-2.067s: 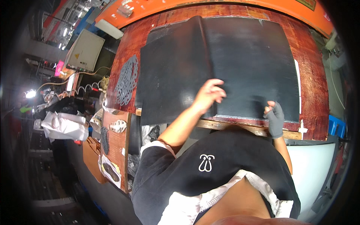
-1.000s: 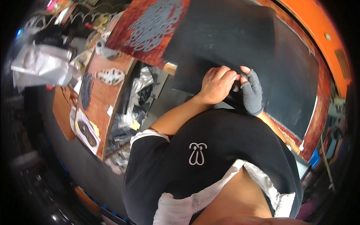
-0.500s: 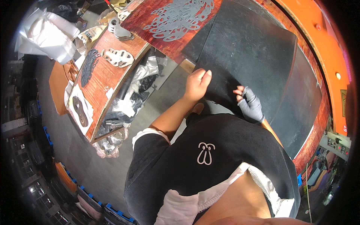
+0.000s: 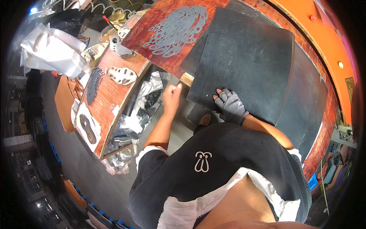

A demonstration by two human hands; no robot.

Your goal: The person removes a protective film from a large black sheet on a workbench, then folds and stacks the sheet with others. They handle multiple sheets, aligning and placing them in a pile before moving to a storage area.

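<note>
Scanning my feed from the left edge over to the right

So, far left I've got a pile of whitish plastic bags point(image 4: 53, 51), with some folded brown sheets point(image 4: 66, 101) sitting just below them. Next over is a small side table point(image 4: 110, 91), and it's pretty busy: a bundle of dark grey strips point(image 4: 94, 86), a pale piece full of holes point(image 4: 121, 75), a grey metal-looking thing point(image 4: 121, 49) up by the corner, and a dark sole-shaped piece point(image 4: 89, 129) lying on white paper. More plastic bags, clear and black, are stuffed in underneath.

Moving right, a messy heap of grey cut-outs point(image 4: 177, 32) lies on the red-stained worktop point(image 4: 141, 40). Below that is the bare left hand point(image 4: 171, 100), curled into a fist near a wooden block point(image 4: 186, 79). I can't tell from here if it touches the block or has anything inside.

Then the big one: a black sheet point(image 4: 248, 61) spread over the worktop, overlapping another dark sheet point(image 4: 310, 84), its near left corner sticking out past the edge. The right hand point(image 4: 230, 105), in a grey fingerless glove, rests on its near edge with the fingers laid over the top. The two hands are well apart.

Far right, an orange machine body point(image 4: 335, 80) curves along the worktop.
</note>
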